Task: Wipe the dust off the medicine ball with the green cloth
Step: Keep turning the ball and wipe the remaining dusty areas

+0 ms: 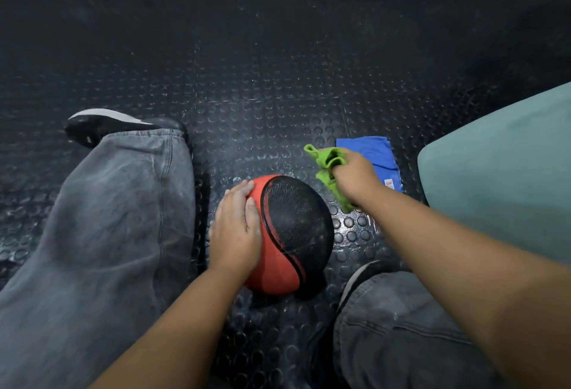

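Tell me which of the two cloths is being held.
The green cloth, bunched in the right hand beside the medicine ball; the blue cloth lies flat on the floor, in no hand.

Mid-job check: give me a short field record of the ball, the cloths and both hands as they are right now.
medicine ball: red and black, on the studded rubber floor
left hand: laid open on the ball's left side
right hand: grips the green cloth, to the right of the ball
green cloth: bunched, hanging from the hand beside the ball, not on its top
blue cloth: on the floor beyond the right hand
wiping contact: none visible
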`<control>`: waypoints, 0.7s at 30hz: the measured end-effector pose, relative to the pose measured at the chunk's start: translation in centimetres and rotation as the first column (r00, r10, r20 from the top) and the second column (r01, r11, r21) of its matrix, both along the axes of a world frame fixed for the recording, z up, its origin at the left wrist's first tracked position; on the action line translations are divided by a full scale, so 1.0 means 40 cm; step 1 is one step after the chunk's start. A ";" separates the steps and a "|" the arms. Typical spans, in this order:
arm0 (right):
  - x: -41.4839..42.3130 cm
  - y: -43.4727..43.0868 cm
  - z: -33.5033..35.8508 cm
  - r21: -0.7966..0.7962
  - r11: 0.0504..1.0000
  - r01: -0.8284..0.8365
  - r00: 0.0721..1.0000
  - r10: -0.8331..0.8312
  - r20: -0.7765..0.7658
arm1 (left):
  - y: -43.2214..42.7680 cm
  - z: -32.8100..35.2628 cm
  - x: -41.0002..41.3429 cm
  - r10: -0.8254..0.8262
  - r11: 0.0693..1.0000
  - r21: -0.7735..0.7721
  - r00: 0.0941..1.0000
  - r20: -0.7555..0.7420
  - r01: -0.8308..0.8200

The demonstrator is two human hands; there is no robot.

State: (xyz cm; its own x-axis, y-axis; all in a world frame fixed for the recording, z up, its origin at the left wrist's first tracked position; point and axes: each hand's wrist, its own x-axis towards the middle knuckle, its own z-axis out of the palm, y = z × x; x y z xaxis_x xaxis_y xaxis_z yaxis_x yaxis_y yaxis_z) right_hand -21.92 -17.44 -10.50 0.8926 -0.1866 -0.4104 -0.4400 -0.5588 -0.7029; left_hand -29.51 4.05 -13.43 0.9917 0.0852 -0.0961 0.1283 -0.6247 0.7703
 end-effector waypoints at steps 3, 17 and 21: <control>-0.098 -0.011 0.044 0.218 0.973 0.079 0.994 -0.094 0.055 | 0.031 0.024 0.051 -0.155 0.986 0.026 0.973 -0.173 0.162; -0.221 0.069 -0.023 -0.033 0.923 -0.382 0.869 0.371 0.327 | 0.038 0.029 -0.012 -0.507 0.833 -0.052 0.724 -0.467 0.550; -0.143 0.070 -0.042 -0.012 0.978 -0.210 0.937 0.205 0.282 | 0.025 0.031 0.006 -0.495 0.841 -0.031 0.747 -0.444 0.539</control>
State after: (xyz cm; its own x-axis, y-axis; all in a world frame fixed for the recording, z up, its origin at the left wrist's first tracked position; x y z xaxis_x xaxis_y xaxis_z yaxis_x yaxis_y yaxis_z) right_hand -27.64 -14.65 -12.16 0.9899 0.0203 -0.1400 -0.0996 -0.6029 -0.7916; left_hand -29.28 5.05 -12.17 0.7492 -0.3986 -0.5290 0.0587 -0.7556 0.6524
